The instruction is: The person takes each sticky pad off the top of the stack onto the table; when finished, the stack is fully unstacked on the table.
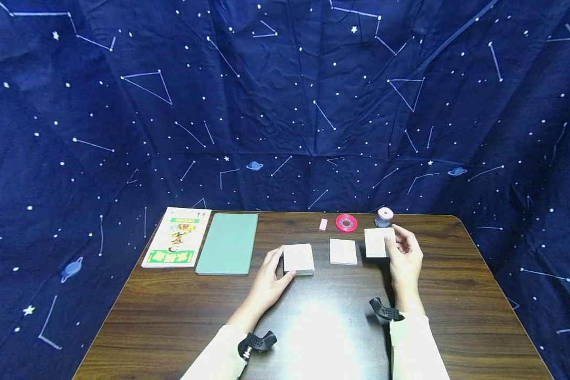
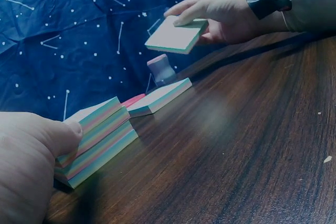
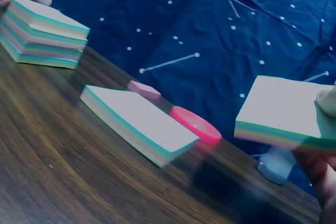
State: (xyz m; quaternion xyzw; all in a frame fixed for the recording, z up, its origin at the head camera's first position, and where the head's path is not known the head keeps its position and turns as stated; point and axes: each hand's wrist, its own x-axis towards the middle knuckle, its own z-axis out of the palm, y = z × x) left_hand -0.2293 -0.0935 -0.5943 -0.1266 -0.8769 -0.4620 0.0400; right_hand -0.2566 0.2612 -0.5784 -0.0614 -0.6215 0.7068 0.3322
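My right hand pinches a pad of sticky notes and holds it lifted above the table, as the wrist views show. My left hand rests its fingertips against the left side of a thicker stack of sticky-note pads on the wooden table. Between them a single pad lies flat.
Behind the pads lie a small pink eraser, a red tape roll and a small pink-topped spool. A picture book and a green notebook lie at the back left. Starry blue cloth surrounds the table.
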